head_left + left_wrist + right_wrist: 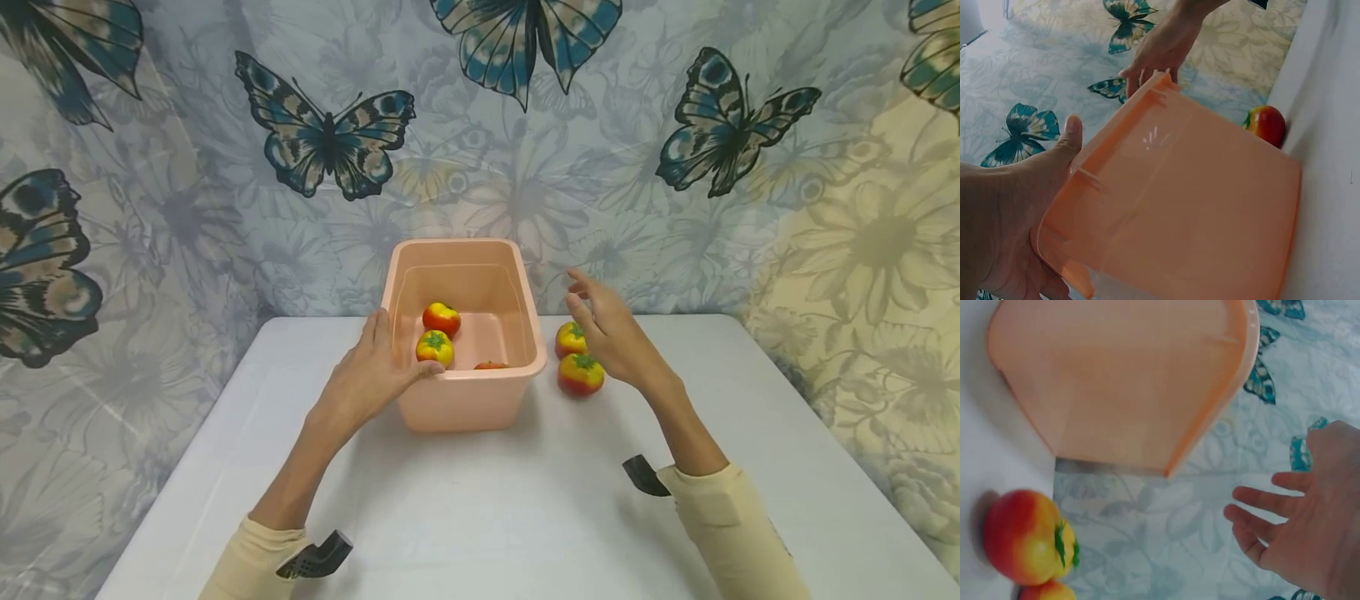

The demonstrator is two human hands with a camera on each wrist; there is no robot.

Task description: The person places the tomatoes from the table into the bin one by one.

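Note:
A peach plastic tub (pixel 465 402) stands on the table, holding round red-and-yellow fruits or vegetables with green leafy tops. Two of these, a rear one (pixel 442 318) and a front one (pixel 435 348), show at its left; a third (pixel 492 365) is mostly hidden by the front rim. My left hand (pixel 369 364) rests against the tub's front-left corner, thumb along the rim and fingers along the side. My right hand (pixel 611 333) hovers right of the tub with loosely bent fingers and nothing in them. Beneath it two more such pieces (pixel 581 374) sit on the table, the rear one partly hidden.
The white table (pixel 480 508) ends at the back against a butterfly-and-flower printed covering (pixel 525 192), which also rises on both sides. Black wrist devices (pixel 315 557) are worn over the cream sleeves (pixel 738 533).

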